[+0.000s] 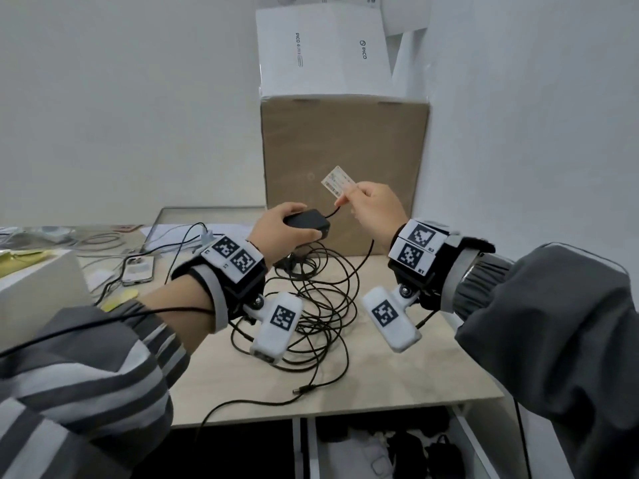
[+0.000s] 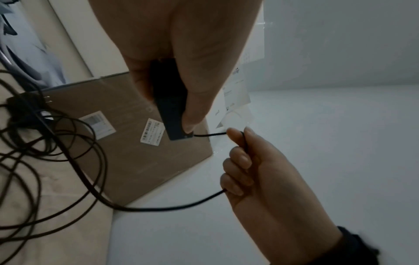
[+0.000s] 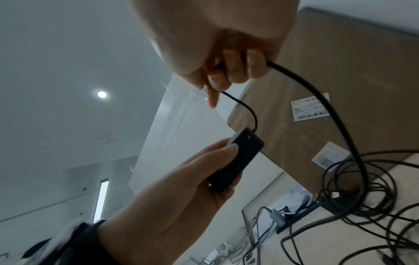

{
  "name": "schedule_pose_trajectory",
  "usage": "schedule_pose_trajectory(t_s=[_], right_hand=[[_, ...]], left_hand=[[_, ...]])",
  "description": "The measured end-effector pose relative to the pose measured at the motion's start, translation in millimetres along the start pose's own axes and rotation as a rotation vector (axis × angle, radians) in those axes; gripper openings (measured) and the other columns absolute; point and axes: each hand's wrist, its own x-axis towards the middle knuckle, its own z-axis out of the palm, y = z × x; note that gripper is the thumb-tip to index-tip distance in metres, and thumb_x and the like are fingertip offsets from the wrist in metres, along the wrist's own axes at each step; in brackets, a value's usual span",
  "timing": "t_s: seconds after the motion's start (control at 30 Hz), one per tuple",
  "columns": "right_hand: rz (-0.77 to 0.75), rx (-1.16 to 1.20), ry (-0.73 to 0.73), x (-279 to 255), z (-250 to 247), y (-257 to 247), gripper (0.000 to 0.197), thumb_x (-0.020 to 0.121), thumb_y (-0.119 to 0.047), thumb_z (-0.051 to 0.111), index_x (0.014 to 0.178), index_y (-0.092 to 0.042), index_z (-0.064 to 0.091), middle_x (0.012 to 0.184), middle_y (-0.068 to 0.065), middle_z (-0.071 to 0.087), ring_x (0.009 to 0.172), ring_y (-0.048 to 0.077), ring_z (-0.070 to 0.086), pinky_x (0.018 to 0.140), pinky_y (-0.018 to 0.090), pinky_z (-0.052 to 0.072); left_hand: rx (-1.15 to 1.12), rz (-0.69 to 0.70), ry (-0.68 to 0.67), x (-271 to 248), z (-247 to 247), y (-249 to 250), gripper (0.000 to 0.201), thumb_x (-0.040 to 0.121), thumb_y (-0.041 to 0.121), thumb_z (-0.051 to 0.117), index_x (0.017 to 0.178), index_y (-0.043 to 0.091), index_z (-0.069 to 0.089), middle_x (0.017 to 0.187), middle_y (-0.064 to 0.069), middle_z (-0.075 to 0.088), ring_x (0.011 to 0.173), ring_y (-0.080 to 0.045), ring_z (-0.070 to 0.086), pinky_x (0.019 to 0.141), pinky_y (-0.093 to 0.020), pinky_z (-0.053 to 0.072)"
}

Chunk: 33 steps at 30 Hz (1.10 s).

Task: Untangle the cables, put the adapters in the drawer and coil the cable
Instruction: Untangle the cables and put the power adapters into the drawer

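**Adapter held aloft, cable run pinched alongside it**

Head view: Your left hand grips the black adapter from above, fingers curled round its body, above the far part of the light wood table. Your right hand is raised just beside it, fingers closed on the thin black cable leaving the adapter's end. The rest of the cable lies in tangled loops on the table under both wrists, its barrel plug near the front edge. The drawer below stands open with dark items inside. A brown cardboard box stands behind your hands.

Left wrist view: Thumb and fingers clamp the adapter lengthwise; the cable runs from its tip into your right hand, exiting below the curled fingers.

Right wrist view: Your right hand pinches the cable; the left hand holds the adapter clear of the table.
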Motion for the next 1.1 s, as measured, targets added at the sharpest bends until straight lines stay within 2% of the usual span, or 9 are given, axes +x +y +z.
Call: schedule_pose_trajectory(t_s=[0.1,0.2,0.3,0.4,0.5,0.63,0.73,0.93,1.1], right_hand=[[0.045,-0.046,-0.036,-8.1,4.2,9.9,0.041,0.1,-0.027,0.039,0.067,-0.018,0.062,0.064,-0.012,0.049,0.066,0.007,0.045,0.062,0.026,0.036],[0.008,-0.094,-0.109,-18.4,12.2,13.3,0.04,0.099,-0.025,0.039,0.066,-0.016,0.06,0.062,-0.006,0.051,0.064,0.01,0.048,0.065,0.029,0.038],[-0.035,-0.146,-0.226,-29.1,23.1,17.2,0.037,0.097,-0.019,0.041,0.063,-0.017,0.056,0.062,-0.006,0.049,0.063,0.013,0.047,0.062,0.029,0.034],[-0.06,-0.212,-0.317,-37.3,31.0,25.1,0.034,0.099,-0.019,0.038,0.072,-0.007,0.054,0.066,0.003,0.05,0.068,0.022,0.046,0.065,0.034,0.033],[-0.072,-0.243,-0.386,-42.7,28.1,30.8,0.033,0.1,-0.021,0.039,0.07,-0.015,0.051,0.062,-0.004,0.048,0.067,0.018,0.046,0.063,0.031,0.032],[-0.064,-0.132,-0.494,-50.6,25.3,37.5,0.035,0.101,-0.019,0.041,0.068,-0.02,0.053,0.051,-0.011,0.049,0.051,0.002,0.044,0.054,0.02,0.033],[-0.05,0.01,-0.559,-57.4,27.7,43.6,0.026,0.101,-0.017,0.043,0.079,-0.013,0.057,0.059,-0.002,0.052,0.049,0.007,0.043,0.054,0.021,0.035],[0.039,0.22,-0.589,-64.3,25.4,63.4,0.029,0.102,-0.022,0.042,0.093,-0.006,0.064,0.059,0.0,0.047,0.053,0.009,0.041,0.056,0.018,0.036],[0.189,0.367,-0.56,-51.1,15.2,85.5,0.029,0.091,-0.033,0.058,0.071,-0.013,0.066,0.054,-0.006,0.04,0.052,0.007,0.035,0.059,0.018,0.033]], left_hand=[[-0.06,-0.117,-0.011,-6.4,11.4,-9.1,0.048,0.078,0.029,0.076,0.119,0.02,0.052,0.101,-0.001,0.061,0.076,-0.011,0.062,0.052,-0.02,0.049],[-0.173,-0.211,-0.05,-7.8,24.7,-14.9,0.038,0.086,0.032,0.068,0.113,0.012,0.05,0.091,-0.006,0.062,0.061,-0.012,0.057,0.041,-0.017,0.039],[-0.451,-0.292,-0.085,-7.3,36.9,-12.4,0.016,0.095,0.025,0.054,0.093,0.009,0.055,0.074,-0.006,0.052,0.055,-0.012,0.044,0.041,-0.019,0.034],[-0.675,-0.35,-0.097,-8.7,39.6,-5.1,0.021,0.098,0.018,0.044,0.087,0.007,0.058,0.064,-0.006,0.048,0.046,-0.012,0.045,0.041,-0.017,0.032],[-0.619,-0.276,-0.247,-13.2,37.3,-10.1,0.024,0.095,0.031,0.055,0.093,0.008,0.061,0.062,-0.002,0.051,0.049,-0.01,0.047,0.044,-0.018,0.034],[-0.594,-0.196,-0.322,-16.4,36.6,-21.0,0.015,0.088,0.017,0.065,0.083,0.003,0.061,0.064,-0.005,0.055,0.053,-0.015,0.049,0.049,-0.02,0.039],[-0.633,-0.189,-0.268,-20.2,38.3,-22.5,0.012,0.089,0.009,0.063,0.086,-0.002,0.059,0.064,-0.007,0.055,0.049,-0.016,0.05,0.044,-0.023,0.041],[-0.819,-0.255,-0.024,-7.8,18.7,-3.3,0.021,0.091,0.028,0.062,0.089,0.007,0.059,0.072,-0.006,0.054,0.045,-0.005,0.041,0.037,-0.013,0.031],[-0.775,-0.128,-0.292,-17.5,-10.7,27.2,0.036,0.096,0.048,0.042,0.096,0.016,0.058,0.065,0.0,0.062,0.042,-0.004,0.034,0.041,-0.014,0.03]])
